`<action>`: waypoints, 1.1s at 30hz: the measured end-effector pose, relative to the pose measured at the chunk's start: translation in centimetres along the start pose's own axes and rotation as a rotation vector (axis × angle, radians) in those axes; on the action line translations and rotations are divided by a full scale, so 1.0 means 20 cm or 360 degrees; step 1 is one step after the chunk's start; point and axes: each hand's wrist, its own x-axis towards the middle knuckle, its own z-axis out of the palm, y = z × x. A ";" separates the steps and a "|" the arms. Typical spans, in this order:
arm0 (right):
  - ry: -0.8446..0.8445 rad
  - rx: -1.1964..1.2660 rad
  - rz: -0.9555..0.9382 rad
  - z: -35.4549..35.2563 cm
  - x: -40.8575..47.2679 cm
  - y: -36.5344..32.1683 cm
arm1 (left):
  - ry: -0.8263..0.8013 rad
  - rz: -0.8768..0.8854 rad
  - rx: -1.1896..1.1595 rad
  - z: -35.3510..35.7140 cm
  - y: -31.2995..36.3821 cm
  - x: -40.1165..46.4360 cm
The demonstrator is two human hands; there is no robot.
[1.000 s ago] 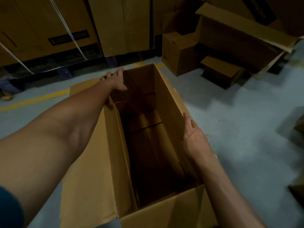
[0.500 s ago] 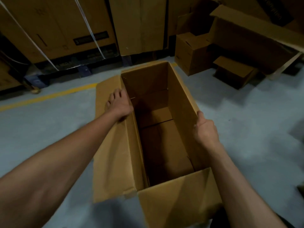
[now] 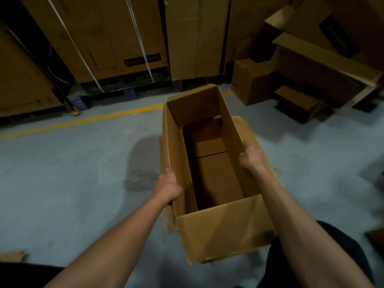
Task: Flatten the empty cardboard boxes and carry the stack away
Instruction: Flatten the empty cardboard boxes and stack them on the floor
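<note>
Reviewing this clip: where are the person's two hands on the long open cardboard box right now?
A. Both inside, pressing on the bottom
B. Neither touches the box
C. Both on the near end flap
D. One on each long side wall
D: the left hand grips the top edge of the left long wall and the right hand grips the right long wall of the open box.

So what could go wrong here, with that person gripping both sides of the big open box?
The box still has its bottom closed, so squeezing the long walls may just buckle them rather than fold it flat. The left hand and right hand wrap over raw cardboard edges, which could scrape or pinch fingers if a wall gives suddenly. A loose cardboard scrap lies on the floor near the person's feet, a possible slip when carrying boxes away.
</note>
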 end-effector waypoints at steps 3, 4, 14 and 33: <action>-0.0077 0.0020 -0.0072 -0.03 -0.07 -0.04 | 0.0124 -0.0008 -0.0165 -0.10 -0.02 -0.04; -0.0101 0.0019 -0.0101 -0.06 -0.09 -0.05 | 0.0170 -0.0001 -0.0198 -0.15 -0.03 -0.05; -0.0325 0.0570 -0.0300 -0.25 -0.22 -0.12 | 0.0779 0.0313 -0.0341 -0.73 0.19 -0.11; -0.0628 0.1721 -0.0022 -0.19 -0.12 -0.16 | 0.0036 -0.0224 -0.1675 -0.40 0.15 -0.33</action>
